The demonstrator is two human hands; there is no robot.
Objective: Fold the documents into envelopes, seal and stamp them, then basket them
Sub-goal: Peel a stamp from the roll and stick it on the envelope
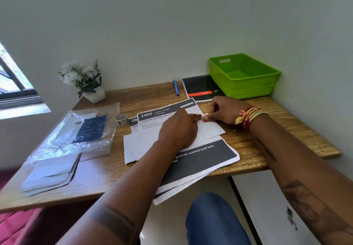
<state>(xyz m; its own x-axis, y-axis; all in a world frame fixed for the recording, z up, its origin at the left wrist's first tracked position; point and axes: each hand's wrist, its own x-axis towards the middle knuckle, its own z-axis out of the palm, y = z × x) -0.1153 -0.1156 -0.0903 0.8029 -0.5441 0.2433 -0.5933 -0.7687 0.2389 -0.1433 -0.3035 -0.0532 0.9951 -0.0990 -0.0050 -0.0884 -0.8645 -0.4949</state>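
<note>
A white envelope (210,131) lies on top of printed documents (200,160) in the middle of the wooden desk (286,130). My left hand (178,128) rests palm down on the envelope, its fingertips at the top right corner. My right hand (223,111) pinches a small red stamp (205,117) at that same corner, thumb and forefinger closed on it. A green plastic basket (242,76) stands empty at the back right corner of the desk. A roll of patterned tape (121,119) sits left of the documents.
A clear plastic bag (76,132) with more envelopes and a dark blue card lies at the left. A blue pen (176,87) and a black notebook (200,88) lie at the back. A potted white flower (86,81) stands at back left. Walls close in behind and to the right.
</note>
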